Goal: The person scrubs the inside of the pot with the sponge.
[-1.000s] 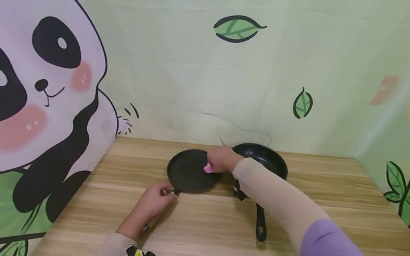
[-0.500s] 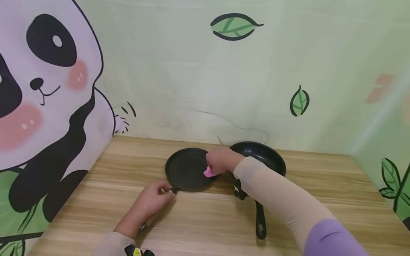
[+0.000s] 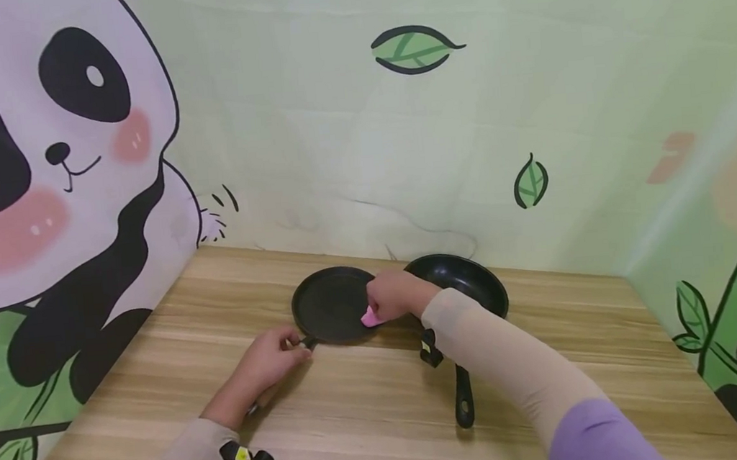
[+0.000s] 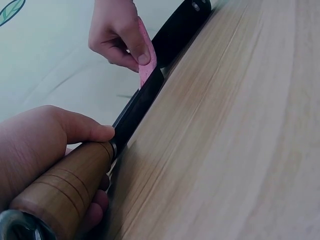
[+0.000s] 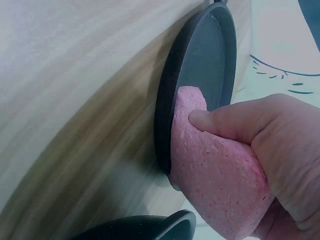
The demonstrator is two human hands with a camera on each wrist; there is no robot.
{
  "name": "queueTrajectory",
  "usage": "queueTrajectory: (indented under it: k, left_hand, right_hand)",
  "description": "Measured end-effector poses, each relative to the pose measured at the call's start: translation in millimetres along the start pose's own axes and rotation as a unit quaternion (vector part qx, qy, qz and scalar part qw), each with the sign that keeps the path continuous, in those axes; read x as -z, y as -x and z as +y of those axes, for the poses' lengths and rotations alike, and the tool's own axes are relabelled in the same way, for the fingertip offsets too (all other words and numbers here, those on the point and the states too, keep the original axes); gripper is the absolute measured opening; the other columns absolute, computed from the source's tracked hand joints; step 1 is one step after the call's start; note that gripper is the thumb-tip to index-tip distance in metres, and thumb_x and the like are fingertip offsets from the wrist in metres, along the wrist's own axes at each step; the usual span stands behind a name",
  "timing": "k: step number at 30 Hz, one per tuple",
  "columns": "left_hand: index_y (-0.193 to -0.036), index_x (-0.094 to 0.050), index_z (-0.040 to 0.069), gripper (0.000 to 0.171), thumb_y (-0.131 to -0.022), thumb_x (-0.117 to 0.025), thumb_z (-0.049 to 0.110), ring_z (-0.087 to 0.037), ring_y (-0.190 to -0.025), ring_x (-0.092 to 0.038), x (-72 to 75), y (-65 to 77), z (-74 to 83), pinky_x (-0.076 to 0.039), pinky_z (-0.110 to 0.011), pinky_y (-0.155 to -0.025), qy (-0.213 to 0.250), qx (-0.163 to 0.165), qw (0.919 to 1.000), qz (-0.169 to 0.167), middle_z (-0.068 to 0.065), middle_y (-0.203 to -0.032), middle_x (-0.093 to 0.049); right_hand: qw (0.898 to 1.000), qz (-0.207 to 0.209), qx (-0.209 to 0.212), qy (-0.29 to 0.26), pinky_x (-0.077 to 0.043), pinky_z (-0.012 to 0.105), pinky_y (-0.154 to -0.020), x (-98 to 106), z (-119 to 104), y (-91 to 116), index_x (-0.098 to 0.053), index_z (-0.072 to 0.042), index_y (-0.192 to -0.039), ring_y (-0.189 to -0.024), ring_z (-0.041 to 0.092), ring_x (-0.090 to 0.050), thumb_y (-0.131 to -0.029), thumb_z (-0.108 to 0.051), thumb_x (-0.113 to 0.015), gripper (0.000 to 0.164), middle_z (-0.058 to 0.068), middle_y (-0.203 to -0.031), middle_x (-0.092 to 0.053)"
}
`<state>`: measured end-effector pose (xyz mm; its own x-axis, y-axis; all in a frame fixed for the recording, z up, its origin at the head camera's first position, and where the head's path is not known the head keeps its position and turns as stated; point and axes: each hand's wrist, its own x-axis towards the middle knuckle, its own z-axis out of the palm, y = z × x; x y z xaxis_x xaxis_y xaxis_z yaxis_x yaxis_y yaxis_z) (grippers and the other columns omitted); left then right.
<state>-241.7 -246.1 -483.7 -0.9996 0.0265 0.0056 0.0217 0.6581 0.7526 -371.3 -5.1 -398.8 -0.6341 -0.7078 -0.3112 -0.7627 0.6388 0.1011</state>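
A flat black griddle pan lies on the wooden table. My left hand grips its wooden handle, the thumb stretched along the top near the metal collar. In my right hand is a pink sponge, pinched between thumb and fingers. The sponge bends over the griddle pan's right rim, its tip lying on the inner surface in the right wrist view. In the head view the right hand hides part of that rim, and the left hand covers most of the handle.
A deeper black frying pan stands just right of the griddle pan, partly behind the right forearm. Its black handle points toward the person. Behind the table rises a wall covering printed with a panda and leaves.
The right hand and sponge have slid a little along the griddle pan's right rim, toward the person. The left hand keeps its hold on the handle. The head view has shifted slightly.
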Motion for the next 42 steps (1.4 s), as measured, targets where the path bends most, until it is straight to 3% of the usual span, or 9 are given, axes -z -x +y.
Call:
queueTrajectory:
  k: [7, 12, 17, 26, 30, 34, 42]
  left_hand:
    - [-0.093, -0.063, 0.010, 0.018, -0.088, -0.074, 0.023, -0.019, -0.063, -0.052, -0.9, -0.8, -1.4, -0.043, -0.033, -0.056, 0.000, -0.004, 1.0000, 0.000, -0.004, -0.073, -0.055]
    - [-0.092, -0.063, 0.011, 0.018, -0.087, -0.074, 0.024, -0.019, -0.064, -0.052, -0.7, -1.5, -0.6, -0.043, -0.033, -0.057, -0.005, -0.006, 1.0000, -0.001, -0.004, -0.074, -0.056]
    - [-0.092, -0.065, 0.011, 0.017, -0.086, -0.075, 0.025, -0.019, -0.067, -0.052, 0.2, -1.4, -0.1, -0.043, -0.033, -0.058, 0.006, -0.007, 1.0000, -0.002, -0.004, -0.077, -0.058]
    - [-0.088, -0.066, 0.011, 0.011, -0.087, -0.075, 0.018, -0.020, -0.073, -0.051, -1.1, -6.2, -4.1, -0.042, -0.032, -0.063, 0.030, -0.009, 0.9994, -0.016, -0.004, -0.079, -0.057]
    - [-0.085, -0.064, 0.011, 0.012, -0.085, -0.075, 0.017, -0.019, -0.068, -0.050, 0.5, -6.4, -3.8, -0.041, -0.032, -0.060, 0.037, -0.022, 0.9989, -0.017, -0.003, -0.073, -0.054]
    - [-0.084, -0.064, 0.010, 0.013, -0.084, -0.075, 0.016, -0.018, -0.067, -0.050, 2.2, -6.4, -2.8, -0.040, -0.032, -0.060, 0.043, -0.025, 0.9986, -0.020, -0.002, -0.070, -0.052]
    - [-0.087, -0.066, 0.007, 0.012, -0.083, -0.075, 0.014, -0.018, -0.070, -0.050, 2.8, -5.8, -2.4, -0.041, -0.032, -0.062, 0.051, -0.040, 0.9976, -0.024, -0.002, -0.073, -0.055]
  right_hand:
    - [1.000, 0.014, 0.023, 0.003, -0.039, 0.028, -0.060, -4, -2, 3, -0.069, -0.020, -0.062, -0.060, 0.014, -0.046, -0.093, -0.054, -0.066, 0.046, -0.009, -0.054, -0.055]
    - [0.999, 0.021, 0.039, -0.002, -0.040, 0.027, -0.061, -8, -5, 3, -0.076, -0.020, -0.072, -0.061, 0.013, -0.049, -0.095, -0.044, -0.067, 0.035, -0.010, -0.060, -0.060]
    - [0.997, 0.043, 0.061, 0.004, -0.046, 0.027, -0.068, -12, -11, 2, -0.079, -0.020, -0.083, -0.069, 0.014, -0.052, -0.094, -0.029, -0.068, 0.018, -0.009, -0.074, -0.067]
    - [0.988, 0.117, 0.094, 0.023, -0.043, 0.030, -0.088, -27, -37, -10, -0.081, -0.020, -0.091, -0.068, 0.010, -0.055, -0.096, -0.028, -0.065, 0.019, -0.010, -0.075, -0.072]
    - [0.985, 0.152, 0.082, 0.022, -0.041, 0.028, -0.084, -32, -50, -20, -0.082, -0.024, -0.102, -0.071, 0.007, -0.057, -0.097, -0.032, -0.064, 0.020, -0.011, -0.086, -0.076]
    - [0.982, 0.179, 0.056, 0.021, -0.039, 0.026, -0.077, -32, -61, -31, -0.081, -0.025, -0.103, -0.074, 0.008, -0.058, -0.098, -0.034, -0.063, 0.021, -0.012, -0.089, -0.076]
    - [0.974, 0.223, -0.045, 0.020, -0.046, 0.033, -0.076, -38, -77, -60, -0.079, -0.029, -0.105, -0.087, 0.018, -0.054, -0.100, -0.040, -0.059, 0.023, -0.009, -0.094, -0.074]
